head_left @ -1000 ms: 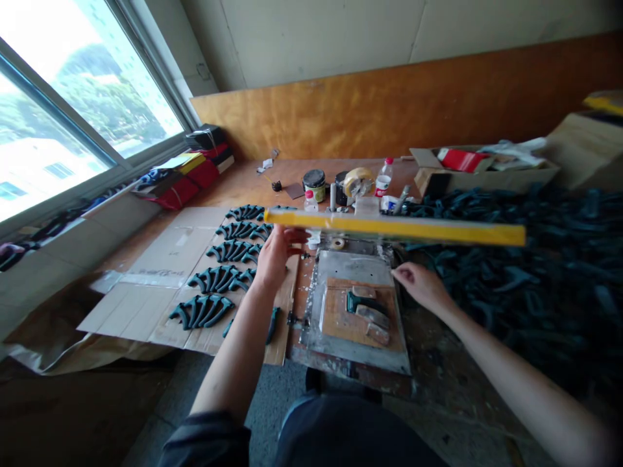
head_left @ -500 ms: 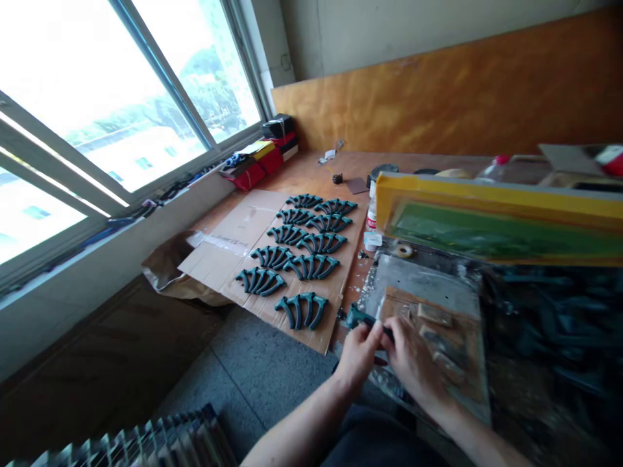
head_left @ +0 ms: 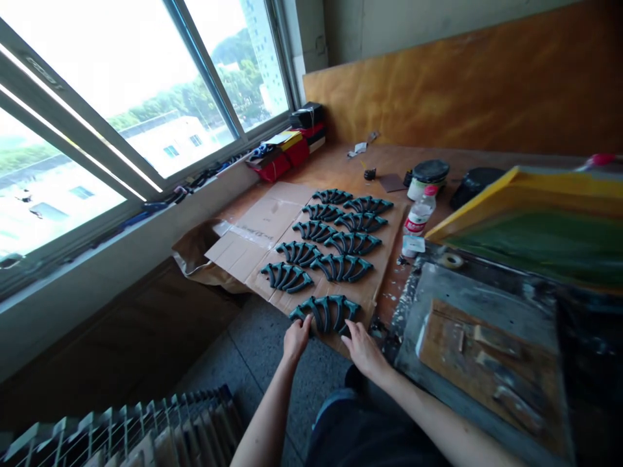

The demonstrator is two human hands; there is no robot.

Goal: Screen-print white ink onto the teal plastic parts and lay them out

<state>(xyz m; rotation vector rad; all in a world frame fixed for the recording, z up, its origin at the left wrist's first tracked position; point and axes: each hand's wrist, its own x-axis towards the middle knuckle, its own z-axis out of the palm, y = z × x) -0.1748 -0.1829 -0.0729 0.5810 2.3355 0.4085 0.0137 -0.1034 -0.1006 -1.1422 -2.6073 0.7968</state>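
Several curved dark-green, handle-like parts with T-shaped ends lie in fanned rows on a cardboard sheet [head_left: 272, 217]. The front row [head_left: 327, 311] lies near the sheet's front edge, between my two hands. My left hand [head_left: 296, 338] has its thumb and fingers closed at the left end of that row, on the outermost curved green part. At the right end, my right hand [head_left: 364, 350] pinches the curved green part there with thumb and forefinger. My fingers partly hide the lower tips of both end parts.
Right of the cardboard stand a plastic bottle [head_left: 420, 211] and a lidded tub [head_left: 428, 178]. A roll of tape [head_left: 451, 260] lies by a grey plate [head_left: 433, 285] bearing a worn brown board [head_left: 438, 337]. A yellow-framed green screen [head_left: 545, 227] leans above. A slatted rack [head_left: 121, 428] stands lower left.
My hands have moved left from the grey plate to the front row on the cardboard. The green part they held is now in that row. The view has swung to the right.
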